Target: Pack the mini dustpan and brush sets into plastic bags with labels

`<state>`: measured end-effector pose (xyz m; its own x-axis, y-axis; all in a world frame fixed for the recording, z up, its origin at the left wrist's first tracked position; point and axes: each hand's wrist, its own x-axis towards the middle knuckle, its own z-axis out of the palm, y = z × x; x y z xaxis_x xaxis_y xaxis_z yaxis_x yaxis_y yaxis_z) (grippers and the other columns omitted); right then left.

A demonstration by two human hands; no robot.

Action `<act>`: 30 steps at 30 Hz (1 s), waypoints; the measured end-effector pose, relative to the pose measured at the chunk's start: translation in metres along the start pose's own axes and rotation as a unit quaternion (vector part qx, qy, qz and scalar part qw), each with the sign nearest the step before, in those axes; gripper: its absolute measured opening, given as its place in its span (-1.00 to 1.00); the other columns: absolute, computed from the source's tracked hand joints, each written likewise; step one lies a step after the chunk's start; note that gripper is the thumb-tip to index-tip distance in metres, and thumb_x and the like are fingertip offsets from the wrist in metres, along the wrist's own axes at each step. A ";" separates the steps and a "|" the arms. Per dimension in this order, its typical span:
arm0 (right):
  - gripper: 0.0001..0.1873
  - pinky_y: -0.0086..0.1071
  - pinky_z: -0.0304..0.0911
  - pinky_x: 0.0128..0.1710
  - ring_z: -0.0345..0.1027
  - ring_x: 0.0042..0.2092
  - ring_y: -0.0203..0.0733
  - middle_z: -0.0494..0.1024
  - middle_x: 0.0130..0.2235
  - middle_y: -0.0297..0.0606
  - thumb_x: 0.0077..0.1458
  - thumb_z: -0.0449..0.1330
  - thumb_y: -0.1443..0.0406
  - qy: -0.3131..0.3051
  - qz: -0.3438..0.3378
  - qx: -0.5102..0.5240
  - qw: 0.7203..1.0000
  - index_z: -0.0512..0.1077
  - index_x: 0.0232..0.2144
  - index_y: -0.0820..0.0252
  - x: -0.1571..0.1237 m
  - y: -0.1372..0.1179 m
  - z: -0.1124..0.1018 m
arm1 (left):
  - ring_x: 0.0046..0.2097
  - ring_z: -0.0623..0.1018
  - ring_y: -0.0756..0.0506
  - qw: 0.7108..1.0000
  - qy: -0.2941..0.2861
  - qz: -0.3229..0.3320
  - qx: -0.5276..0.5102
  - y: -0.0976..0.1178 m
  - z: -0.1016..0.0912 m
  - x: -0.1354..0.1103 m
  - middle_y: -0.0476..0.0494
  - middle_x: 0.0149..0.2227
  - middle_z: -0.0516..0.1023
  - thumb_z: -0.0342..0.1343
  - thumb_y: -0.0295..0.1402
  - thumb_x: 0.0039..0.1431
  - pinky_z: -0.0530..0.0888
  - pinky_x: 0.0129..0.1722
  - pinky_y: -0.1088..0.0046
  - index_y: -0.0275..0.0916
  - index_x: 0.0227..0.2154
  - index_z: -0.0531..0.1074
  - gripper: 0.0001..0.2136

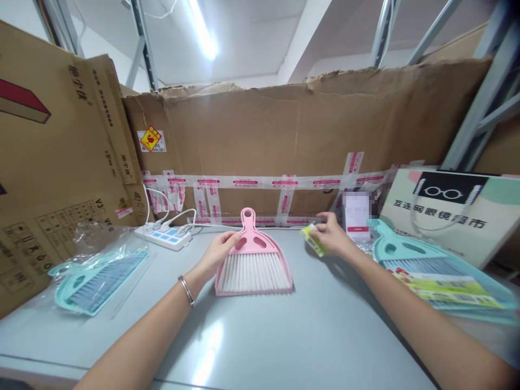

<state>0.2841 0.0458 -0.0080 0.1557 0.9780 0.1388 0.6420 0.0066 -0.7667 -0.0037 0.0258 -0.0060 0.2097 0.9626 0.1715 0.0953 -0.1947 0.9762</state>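
A pink dustpan with a matching white-bristled brush nested in it stands in the middle of the table, handle up. My left hand grips its left edge just below the handle, thumb on the front; the fingers behind are partly hidden. To the right, my right hand is closed on a yellow-green printed card, which it pinches by the right side near the tabletop. A gap separates this card from the dustpan.
On the left lies a teal dustpan set in clear plastic. A power strip with white cables sits behind it. At right are more teal dustpan sets, a phone and a printed bag. Cardboard walls the back.
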 end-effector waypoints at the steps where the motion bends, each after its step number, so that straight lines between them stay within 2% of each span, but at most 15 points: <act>1: -0.41 -0.38 0.24 -0.28 0.40 -0.23 -0.20 0.51 -0.23 -0.19 -0.03 0.10 0.23 0.007 -0.034 0.071 0.997 -0.06 0.01 0.18 -0.006 -0.010 -0.003 | -0.31 0.44 -0.06 1.000 -0.010 -0.024 -0.016 -0.001 0.000 0.000 -0.13 -0.36 0.52 0.17 -0.08 -0.08 0.31 -0.32 0.48 -0.32 -0.33 0.48 -0.62; 2: -0.42 -0.36 0.24 -0.30 0.39 -0.24 -0.18 0.51 -0.26 -0.20 -0.05 0.13 0.17 -0.006 -0.070 0.150 0.986 -0.02 -0.03 0.15 -0.014 -0.019 -0.007 | -0.32 0.46 -0.07 0.998 -0.018 -0.054 -0.033 -0.001 0.000 0.000 -0.15 -0.35 0.53 0.20 -0.08 -0.11 0.32 -0.34 0.47 -0.32 -0.32 0.49 -0.61; 4: -0.48 -0.35 0.22 -0.35 0.38 -0.32 -0.18 0.51 -0.35 -0.26 -0.15 0.20 0.04 -0.117 -0.132 0.258 0.950 0.15 -0.18 0.11 -0.032 -0.038 -0.014 | -0.34 0.49 -0.10 0.990 -0.027 -0.120 -0.068 -0.004 0.000 0.000 -0.19 -0.34 0.56 0.24 -0.09 -0.16 0.34 -0.37 0.45 -0.32 -0.33 0.49 -0.60; 7: -0.58 -0.39 0.16 -0.46 0.28 -0.50 -0.29 0.42 -0.53 -0.38 -0.24 0.25 0.01 -0.307 -0.155 0.279 0.897 0.27 -0.41 0.13 -0.057 -0.057 -0.010 | -0.38 0.51 -0.11 0.978 -0.036 -0.163 -0.124 -0.008 0.004 -0.001 -0.21 -0.39 0.57 0.28 -0.13 -0.20 0.37 -0.39 0.42 -0.33 -0.36 0.50 -0.61; 9: -0.73 -0.41 0.15 -0.45 0.26 -0.49 -0.33 0.41 -0.52 -0.38 -0.17 0.23 0.12 -0.348 -0.168 0.241 0.890 0.32 -0.47 0.16 -0.067 -0.062 0.004 | -0.41 0.51 -0.08 0.976 -0.052 -0.147 -0.155 -0.012 0.007 -0.002 -0.18 -0.41 0.57 0.27 -0.14 -0.18 0.37 -0.40 0.44 -0.34 -0.37 0.49 -0.64; 12: -0.95 -0.42 0.17 -0.38 0.28 -0.42 -0.32 0.44 -0.47 -0.36 -0.10 0.15 0.31 -0.298 -0.200 0.144 0.922 0.37 -0.51 0.18 -0.071 -0.061 0.035 | -0.44 0.49 -0.04 0.977 -0.050 -0.129 -0.164 -0.016 0.012 -0.003 -0.14 -0.43 0.55 0.28 -0.15 -0.17 0.36 -0.42 0.47 -0.34 -0.40 0.46 -0.65; 16: -0.95 -0.41 0.16 -0.37 0.28 -0.41 -0.29 0.42 -0.48 -0.36 -0.07 0.09 0.36 -0.212 -0.200 0.075 0.954 0.36 -0.50 0.18 -0.069 -0.052 0.063 | -0.39 0.51 -0.06 0.971 -0.033 -0.147 -0.187 -0.017 0.015 -0.004 -0.13 -0.41 0.54 0.30 -0.15 -0.21 0.42 -0.34 0.41 -0.32 -0.36 0.41 -0.61; 20: -0.95 -0.39 0.14 -0.33 0.27 -0.38 -0.27 0.42 -0.45 -0.35 -0.06 0.08 0.38 -0.143 -0.233 0.023 0.962 0.34 -0.50 0.17 -0.069 -0.050 0.064 | -0.31 0.53 -0.10 0.976 -0.034 -0.135 -0.168 -0.011 0.016 -0.005 -0.20 -0.31 0.55 0.25 -0.16 -0.13 0.43 -0.27 0.36 -0.32 -0.28 0.39 -0.61; 23: -0.97 -0.36 0.14 -0.29 0.25 -0.32 -0.23 0.43 -0.41 -0.31 -0.05 0.10 0.38 -0.110 -0.237 -0.010 0.965 0.33 -0.50 0.17 -0.070 -0.051 0.061 | -0.25 0.53 -0.12 0.983 -0.080 -0.105 -0.130 -0.007 0.015 -0.007 -0.23 -0.22 0.54 0.26 -0.21 -0.12 0.43 -0.23 0.35 -0.32 -0.20 0.39 -0.58; 26: -0.98 -0.29 0.15 -0.21 0.24 -0.22 -0.15 0.42 -0.36 -0.27 -0.07 0.13 0.36 -0.085 -0.255 -0.024 0.963 0.33 -0.49 0.16 -0.069 -0.051 0.061 | -0.25 0.54 -0.12 0.983 -0.122 -0.092 -0.102 -0.008 0.014 -0.007 -0.21 -0.21 0.54 0.32 -0.35 -0.21 0.44 -0.23 0.37 -0.30 -0.17 0.38 -0.54; 28: -0.83 -0.20 0.13 -0.13 0.21 -0.15 -0.09 0.39 -0.27 -0.24 -0.13 0.20 0.32 -0.013 -0.251 -0.005 0.968 0.34 -0.39 0.15 -0.066 -0.049 0.060 | -0.27 0.54 -0.13 0.984 -0.113 -0.099 -0.096 -0.010 0.013 -0.006 -0.20 -0.24 0.55 0.33 -0.40 -0.26 0.44 -0.24 0.36 -0.31 -0.17 0.38 -0.51; 30: -0.51 -0.12 0.09 -0.04 0.17 -0.07 -0.03 0.31 -0.13 -0.18 -0.26 0.30 0.23 0.114 -0.207 0.063 0.970 0.29 -0.21 0.15 -0.060 -0.048 0.056 | -0.29 0.55 -0.14 0.987 -0.071 -0.099 -0.107 -0.010 0.012 -0.004 -0.21 -0.27 0.56 0.33 -0.41 -0.28 0.45 -0.26 0.33 -0.32 -0.18 0.37 -0.50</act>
<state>0.2022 -0.0017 -0.0142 0.0758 0.8148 0.5747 0.5897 0.4282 -0.6848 0.0067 0.0218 -0.0179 0.3440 0.9385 -0.0304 -0.0573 0.0533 0.9969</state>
